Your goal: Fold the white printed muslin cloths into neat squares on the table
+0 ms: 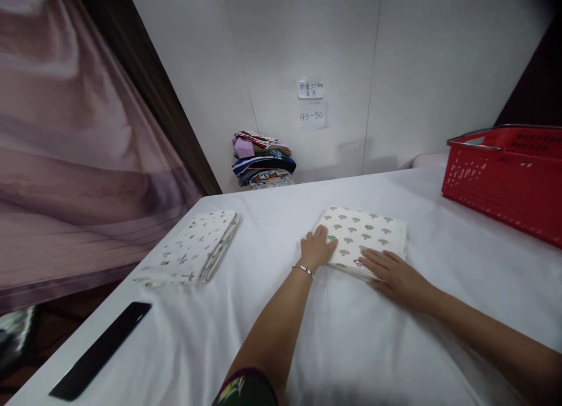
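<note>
A folded white cloth with a mushroom print (351,230) lies flat on the white-covered table (272,248), right of the middle. My left hand (317,248) rests at its left edge, fingers spread over the corner, with a thin bracelet on the wrist. Across its near right part lies my right hand (397,276), palm down with the fingers stretched out. Neither hand is closed around the cloth. To the left sits a second folded white cloth with a small scattered print (193,245), apart from both hands.
A red plastic basket (504,183) with a metal handle stands at the right edge. Behind the table is a stack of folded fabrics (263,160). A long black strip (103,347) lies at the front left, near a pink curtain (88,148). Paper notes (312,114) hang on the wall.
</note>
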The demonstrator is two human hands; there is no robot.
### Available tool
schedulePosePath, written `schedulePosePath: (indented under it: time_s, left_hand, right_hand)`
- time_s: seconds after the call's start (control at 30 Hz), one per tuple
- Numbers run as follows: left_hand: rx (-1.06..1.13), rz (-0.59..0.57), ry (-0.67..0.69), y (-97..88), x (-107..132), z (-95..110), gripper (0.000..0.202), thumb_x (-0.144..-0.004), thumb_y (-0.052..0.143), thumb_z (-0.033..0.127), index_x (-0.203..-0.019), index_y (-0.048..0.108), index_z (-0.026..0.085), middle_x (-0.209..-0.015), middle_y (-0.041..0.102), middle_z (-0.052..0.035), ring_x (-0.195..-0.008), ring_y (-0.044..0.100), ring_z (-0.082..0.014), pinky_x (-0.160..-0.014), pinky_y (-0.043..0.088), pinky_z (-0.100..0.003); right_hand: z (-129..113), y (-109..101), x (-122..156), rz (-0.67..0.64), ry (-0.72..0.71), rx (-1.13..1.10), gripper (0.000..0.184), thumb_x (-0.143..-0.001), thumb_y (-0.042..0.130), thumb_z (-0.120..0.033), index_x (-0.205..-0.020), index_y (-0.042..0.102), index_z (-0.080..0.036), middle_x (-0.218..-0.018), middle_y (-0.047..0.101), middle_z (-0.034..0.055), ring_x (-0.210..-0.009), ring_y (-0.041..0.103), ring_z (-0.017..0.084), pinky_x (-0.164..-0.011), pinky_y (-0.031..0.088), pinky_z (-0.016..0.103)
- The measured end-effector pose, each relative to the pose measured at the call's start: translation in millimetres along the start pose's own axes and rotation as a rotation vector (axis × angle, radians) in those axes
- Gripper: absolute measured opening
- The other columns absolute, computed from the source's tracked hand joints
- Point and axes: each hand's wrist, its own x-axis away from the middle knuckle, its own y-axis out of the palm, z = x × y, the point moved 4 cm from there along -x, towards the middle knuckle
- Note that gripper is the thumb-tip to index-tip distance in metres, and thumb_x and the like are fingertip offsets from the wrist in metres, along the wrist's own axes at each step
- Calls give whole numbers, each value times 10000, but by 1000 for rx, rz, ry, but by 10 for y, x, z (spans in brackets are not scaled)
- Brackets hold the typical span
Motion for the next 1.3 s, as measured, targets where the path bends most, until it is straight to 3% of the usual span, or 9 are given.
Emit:
schedulePosePath:
  time_s: [0.13,0.23,0.37,0.47,0.57,0.7,0.83,1.1,1.3]
  left_hand:
    - [93,-135,57,-53,255,100,590,-834,253,649,-1247,469,287,-1475,280,-7,-1165,478,-289,-891,423,-408]
    - [178,-166,145,-74,464,103,597,-826,292,658,-1263,469,292,-1482,261,0,-1194,475,-272,-901,433,-372]
    - [259,-112,218,-74,639,58,723,-758,457,671,-1360,369,282,-1502,191,-6,-1287,376,-253,-989,392,-344]
    - [229,-69,213,-46,717,50,797,-705,584,616,-1382,342,271,-1505,178,-32,-1334,286,-275,-1037,350,-387]
    - [194,40,263,-40,771,69,673,-733,639,465,-1334,423,255,-1492,224,-40,-1362,212,-269,-1065,316,-418]
    - [225,232,417,-57,799,93,349,-828,561,320,-1166,579,238,-1374,446,-41,-1287,365,-211,-1041,349,-401]
    - [205,261,467,-23,782,111,237,-863,500,249,-1064,626,255,-1171,617,-17,-1132,517,-174,-968,404,-367]
    - [88,264,440,-5,800,131,280,-889,426,203,-1109,590,258,-1163,617,-10,-1127,513,-171,-931,416,-344]
    - [109,291,471,-23,816,82,370,-807,444,93,-1112,587,245,-1152,618,-7,-1121,514,-158,-962,431,-333]
  right_hand:
    - [465,-61,273,15,69,83,459,-910,362,-426,-1355,399,-324,-1419,371,42,-1303,332,247,-1032,262,516]
    - [652,-137,470,28,152,103,447,-912,341,-416,-1345,412,-329,-1434,346,32,-1320,297,248,-1042,238,535]
    - [609,-181,558,64,193,39,496,-894,372,-440,-1370,381,-299,-1454,308,29,-1336,262,242,-1057,251,508]
    - [582,-217,558,155,196,3,473,-902,355,-415,-1322,462,-226,-1407,392,57,-1314,313,237,-1054,299,469]
    - [607,-261,598,222,192,-34,438,-907,341,-396,-1227,563,-195,-1336,483,71,-1262,402,226,-1028,369,417]
    - [613,-301,660,274,199,-46,402,-910,339,-373,-1153,620,-219,-1254,562,47,-1215,460,224,-1008,402,434]
    - [556,-279,632,301,162,-67,359,-904,384,-354,-1138,629,-237,-1219,588,37,-1204,471,231,-999,406,466]
    - [559,-188,600,361,127,-44,338,-920,388,-318,-1122,640,-219,-1174,618,49,-1146,520,224,-953,443,438]
    - [561,-165,619,343,154,-46,333,-919,392,-324,-1154,617,-250,-1198,604,29,-1168,502,218,-961,432,436]
